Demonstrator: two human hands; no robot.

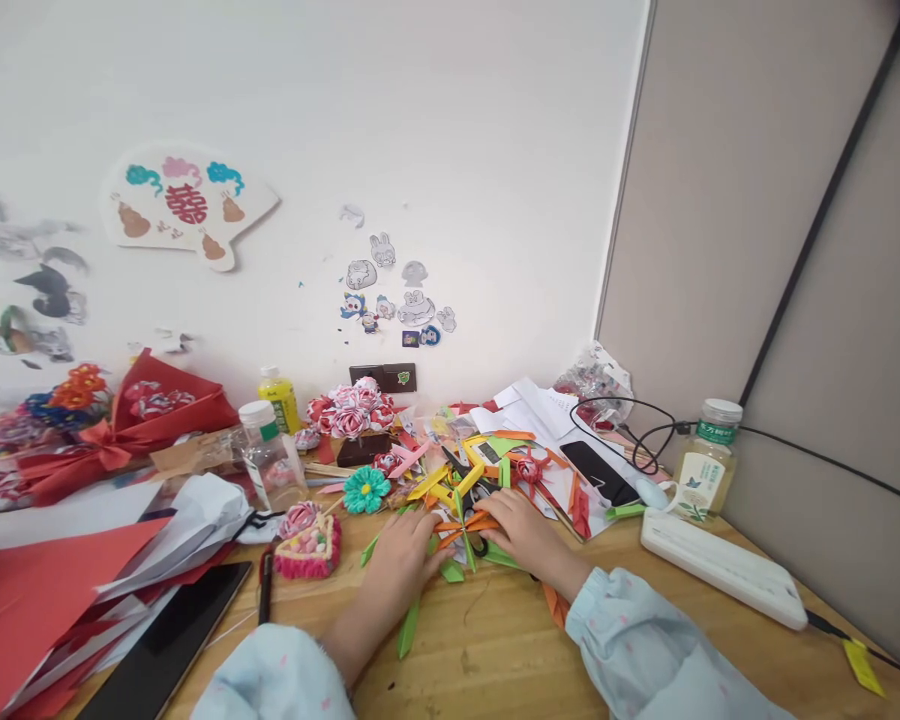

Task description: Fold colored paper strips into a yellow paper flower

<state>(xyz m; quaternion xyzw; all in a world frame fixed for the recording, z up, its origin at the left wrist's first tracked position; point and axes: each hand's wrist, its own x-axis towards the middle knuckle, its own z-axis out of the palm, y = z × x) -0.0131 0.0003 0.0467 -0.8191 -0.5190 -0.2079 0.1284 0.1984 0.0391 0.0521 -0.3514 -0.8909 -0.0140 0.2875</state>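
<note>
In the head view, a small flower of folded orange and green paper strips (463,527) sits low over the wooden table between my hands. From the left, my left hand (403,548) has its thumb and fingers closed on its orange strips. My right hand (523,532) pinches the strips on the opposite side. Black scissors (480,490) lie partly hidden behind the flower. Around my hands are loose green paper strips (409,630), orange strips (555,605) and yellow folded strips (429,484). My fingertips are partly covered by the paper.
A phone (598,472), a white power strip (720,570) and a drink bottle (705,462) are on the right. To the left lie a black tablet (169,645), a pen (265,588), red paper (52,600) and a clear bottle (274,465). A teal flower (367,490) lies behind my left hand.
</note>
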